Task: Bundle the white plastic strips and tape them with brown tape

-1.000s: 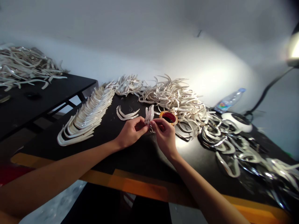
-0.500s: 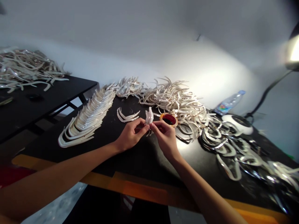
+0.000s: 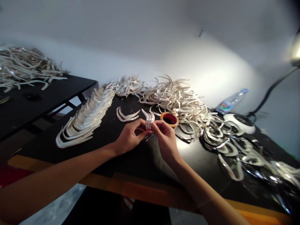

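Lowered slightly: strip bundle (image 3: 148, 120), pinched by left hand (image 3: 128, 137), right hand (image 3: 165, 137); tape roll (image 3: 169, 119) behind, heap (image 3: 178, 100) at far bench (image 3: 140, 157) edge.

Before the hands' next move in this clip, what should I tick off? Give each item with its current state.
1. Left hand grips the small bundle of curved strips: ok.
2. Right hand pinches the same bundle from the other side: ok.
3. Strips in the bundle lined up evenly: cannot tell, since the fingers hide the lower ends.
4. Tape roll lies flat on the table just beyond the right hand, with nothing on it: ok.
5. Neat row of strips lies in order, apart from both hands: ok.
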{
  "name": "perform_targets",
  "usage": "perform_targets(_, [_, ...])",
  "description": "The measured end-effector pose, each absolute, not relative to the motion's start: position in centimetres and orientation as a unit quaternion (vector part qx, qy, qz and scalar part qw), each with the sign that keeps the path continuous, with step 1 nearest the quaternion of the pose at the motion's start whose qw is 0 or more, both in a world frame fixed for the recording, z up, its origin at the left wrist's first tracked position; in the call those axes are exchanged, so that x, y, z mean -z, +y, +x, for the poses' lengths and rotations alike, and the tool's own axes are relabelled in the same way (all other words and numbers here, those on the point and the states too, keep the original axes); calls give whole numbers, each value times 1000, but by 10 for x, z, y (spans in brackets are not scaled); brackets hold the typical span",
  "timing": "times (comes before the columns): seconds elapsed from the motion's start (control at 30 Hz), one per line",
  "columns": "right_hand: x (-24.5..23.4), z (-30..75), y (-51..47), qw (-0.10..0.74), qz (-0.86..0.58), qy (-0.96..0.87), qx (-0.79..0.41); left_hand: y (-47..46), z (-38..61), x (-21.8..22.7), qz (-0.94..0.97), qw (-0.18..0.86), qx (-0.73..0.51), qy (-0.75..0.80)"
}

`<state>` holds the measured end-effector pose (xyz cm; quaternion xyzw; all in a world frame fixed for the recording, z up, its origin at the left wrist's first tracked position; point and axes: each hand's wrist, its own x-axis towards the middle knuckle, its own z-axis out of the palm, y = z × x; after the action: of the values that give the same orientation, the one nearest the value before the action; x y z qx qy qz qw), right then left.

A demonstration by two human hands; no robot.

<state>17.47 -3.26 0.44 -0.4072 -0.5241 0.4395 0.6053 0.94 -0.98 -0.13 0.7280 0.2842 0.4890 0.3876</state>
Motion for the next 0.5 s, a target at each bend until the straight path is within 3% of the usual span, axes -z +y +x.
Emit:
perform_targets(0.17, [-2, 176, -30, 607, -366, -503, -496, -9, 7, 4, 760, 342, -462, 303])
perform_targets(0.5, [-1, 182, -20, 596, -338, -511, -520, -4, 6, 8, 759, 364, -450, 299])
